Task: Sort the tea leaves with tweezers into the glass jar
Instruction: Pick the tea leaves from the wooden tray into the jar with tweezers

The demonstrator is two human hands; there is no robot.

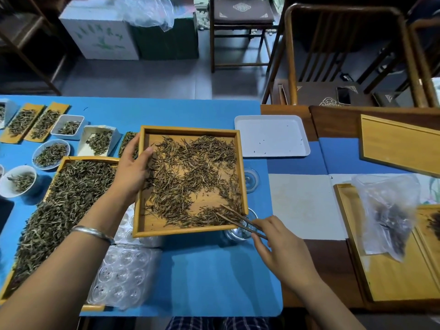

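Observation:
A square wooden tray [142,186] of brown tea leaves [190,177] is held tilted above the blue mat. My left hand [133,172] grips its left rim. My right hand [283,248] holds wooden tweezers [238,219], whose tips rest among the leaves at the tray's near right corner. A glass jar [240,232] stands just under that corner, partly hidden by the tray. A second glass piece [251,178] peeks out at the tray's right side.
A long wooden tray [64,206] of greener leaves lies at left, with small bowls [51,153] and dishes of leaves behind it. A clear plastic blister sheet [123,277] lies near. A white tray [271,136] sits behind right. Wooden trays and a plastic bag [388,215] lie at right.

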